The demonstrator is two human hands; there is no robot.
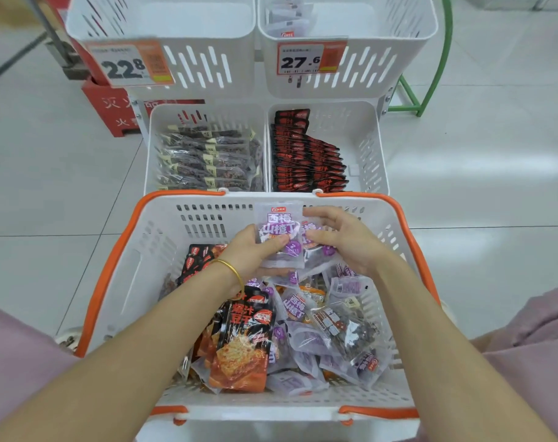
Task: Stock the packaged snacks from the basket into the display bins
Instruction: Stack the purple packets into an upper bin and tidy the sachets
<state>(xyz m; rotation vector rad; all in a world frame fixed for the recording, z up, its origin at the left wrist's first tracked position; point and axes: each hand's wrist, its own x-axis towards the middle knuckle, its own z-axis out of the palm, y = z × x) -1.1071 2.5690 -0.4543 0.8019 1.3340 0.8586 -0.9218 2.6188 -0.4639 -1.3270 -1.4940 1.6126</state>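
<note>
1. Left grip [252,250] grasps a purple packet [279,231], thumb across its front. The packet is upright, above the far end of the basket [335,199].
2. Right grip [344,237] pinches a second purple packet [314,242], just behind and right of the first and touching it.
3. The basket is white with orange handles. It holds black-orange packets [245,339] on the left, loose purple packets [306,342] in the middle and a clear packet of dark pieces [348,330] on the right.
4. Beyond the basket, the lower left bin [150,148] holds clear packets, and the lower right bin [367,148] holds black-red packets in rows.
5. The upper right bin [383,59], tagged 27.6, holds purple packets at the back. The upper left bin [201,65] is tagged 22.8.
6. Gold bangle [231,269] on the left wrist.
</note>
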